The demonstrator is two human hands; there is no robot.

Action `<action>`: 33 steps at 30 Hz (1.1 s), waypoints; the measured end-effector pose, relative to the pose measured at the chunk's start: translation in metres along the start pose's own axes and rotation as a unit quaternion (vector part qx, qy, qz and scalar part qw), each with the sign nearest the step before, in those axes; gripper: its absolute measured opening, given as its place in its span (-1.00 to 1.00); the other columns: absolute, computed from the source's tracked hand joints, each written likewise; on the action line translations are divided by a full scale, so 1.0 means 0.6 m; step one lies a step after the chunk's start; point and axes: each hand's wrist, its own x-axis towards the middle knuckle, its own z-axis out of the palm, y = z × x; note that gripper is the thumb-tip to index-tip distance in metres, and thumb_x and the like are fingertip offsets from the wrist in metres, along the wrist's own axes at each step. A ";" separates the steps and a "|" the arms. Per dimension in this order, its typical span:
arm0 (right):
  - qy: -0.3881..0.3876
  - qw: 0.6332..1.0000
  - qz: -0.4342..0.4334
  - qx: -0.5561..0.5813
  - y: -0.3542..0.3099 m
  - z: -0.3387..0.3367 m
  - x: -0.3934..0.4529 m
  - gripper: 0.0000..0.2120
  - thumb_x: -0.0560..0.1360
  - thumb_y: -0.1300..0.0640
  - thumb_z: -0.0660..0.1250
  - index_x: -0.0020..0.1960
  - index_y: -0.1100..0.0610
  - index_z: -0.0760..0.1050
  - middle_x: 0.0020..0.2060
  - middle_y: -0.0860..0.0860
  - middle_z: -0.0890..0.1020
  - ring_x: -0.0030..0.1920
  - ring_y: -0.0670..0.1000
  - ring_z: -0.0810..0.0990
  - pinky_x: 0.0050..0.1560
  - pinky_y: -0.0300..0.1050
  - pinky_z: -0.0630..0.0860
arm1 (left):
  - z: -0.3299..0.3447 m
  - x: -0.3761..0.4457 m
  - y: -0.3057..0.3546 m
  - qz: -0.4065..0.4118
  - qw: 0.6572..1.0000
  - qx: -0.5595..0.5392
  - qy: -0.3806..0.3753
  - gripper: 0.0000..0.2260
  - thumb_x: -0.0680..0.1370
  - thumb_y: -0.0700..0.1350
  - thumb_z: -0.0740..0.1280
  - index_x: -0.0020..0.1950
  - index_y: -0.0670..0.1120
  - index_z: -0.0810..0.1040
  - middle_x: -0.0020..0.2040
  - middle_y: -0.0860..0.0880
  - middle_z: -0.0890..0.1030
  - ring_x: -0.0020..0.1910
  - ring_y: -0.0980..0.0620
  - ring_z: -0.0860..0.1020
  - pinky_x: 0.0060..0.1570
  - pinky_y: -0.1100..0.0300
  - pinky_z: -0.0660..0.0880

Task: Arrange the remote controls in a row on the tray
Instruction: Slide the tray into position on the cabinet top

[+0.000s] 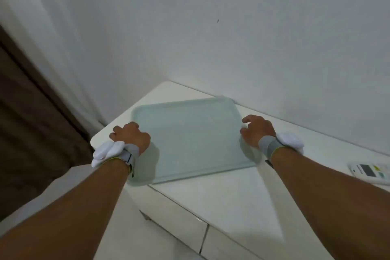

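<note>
A white cabinet (232,192) stands against a pale wall (232,27), a brown curtain (31,112) hanging at the far left. On its top lies the pale green tray (190,137), flat and bare, one near corner reaching over the cabinet's left edge. I have it by both short sides: my left hand (130,136) is curled over the left rim, fingers folded down around the edge, and my right hand (258,129) sits against the right rim with fingers half spread and bent, touching it. Whether either hand is gripping hard or only steadying, I cannot tell. Both wrists carry grey bands with white pods. The only remote control (371,172) in view, a white one with a grey screen, lies on the cabinet top at the far right, well apart from the tray and cut by the frame's edge. By my reckoning the job has barely begun: the tray is being set in place, nothing is on it, and every remote has yet to be laid in the row.
</note>
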 end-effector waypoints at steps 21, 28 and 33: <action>0.071 0.987 0.133 -0.057 0.032 -0.017 -0.034 -0.66 0.48 0.21 0.27 0.24 0.23 0.49 0.24 0.16 0.56 0.25 0.19 0.53 0.19 -0.08 0.45 | -0.023 0.001 0.021 0.028 0.987 -0.157 0.018 -0.63 0.48 -0.35 0.23 0.27 -0.20 0.55 0.31 -0.21 0.53 0.31 -0.23 0.46 0.30 0.09 0.38; 0.109 0.971 0.206 -0.051 0.089 -0.068 -0.105 -0.69 0.47 0.21 0.27 0.20 0.22 0.53 0.20 0.15 0.59 0.21 0.18 0.56 0.16 -0.10 0.47 | -0.018 -0.035 0.083 0.107 0.981 -0.159 -0.020 -0.66 0.49 -0.36 0.23 0.24 -0.24 0.57 0.30 -0.22 0.54 0.31 -0.25 0.46 0.33 0.09 0.36; 0.141 0.956 0.255 -0.028 0.133 -0.086 -0.166 -0.68 0.47 0.22 0.27 0.21 0.21 0.52 0.22 0.17 0.57 0.24 0.20 0.53 0.20 -0.06 0.46 | 0.001 -0.067 0.116 0.160 0.975 -0.146 -0.048 -0.66 0.49 -0.36 0.24 0.24 -0.25 0.57 0.30 -0.23 0.55 0.30 -0.24 0.47 0.32 0.08 0.36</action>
